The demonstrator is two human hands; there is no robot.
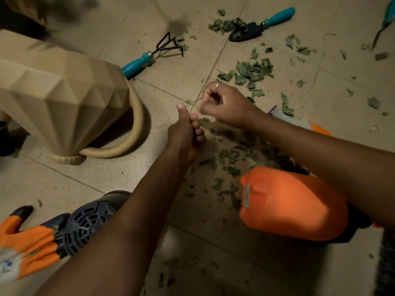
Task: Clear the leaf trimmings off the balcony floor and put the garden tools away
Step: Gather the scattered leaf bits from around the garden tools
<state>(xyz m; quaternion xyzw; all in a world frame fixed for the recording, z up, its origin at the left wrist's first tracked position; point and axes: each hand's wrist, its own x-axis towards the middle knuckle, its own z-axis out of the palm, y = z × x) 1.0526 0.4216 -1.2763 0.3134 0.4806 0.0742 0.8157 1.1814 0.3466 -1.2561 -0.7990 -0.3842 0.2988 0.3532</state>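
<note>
Green leaf trimmings (254, 71) lie scattered over the tiled balcony floor (181, 69), thickest near the middle and right. My left hand (186, 131) is curled into a fist with the thumb up, holding a thin stem (193, 101). My right hand (222, 105), with a ring on one finger, pinches the other end of that stem just beside the left. A teal-handled hand rake (149, 56) lies behind my hands. A teal-handled trowel (260, 24) rests among leaves at the back. A third teal tool (384, 22) shows at the right edge.
A faceted beige watering can (59, 97) stands at the left, its curved handle close to my left hand. Orange gardening gloves (27, 242) lie at the bottom left beside a dark shoe (89, 221). An orange-clad knee (292, 204) sits at the lower right.
</note>
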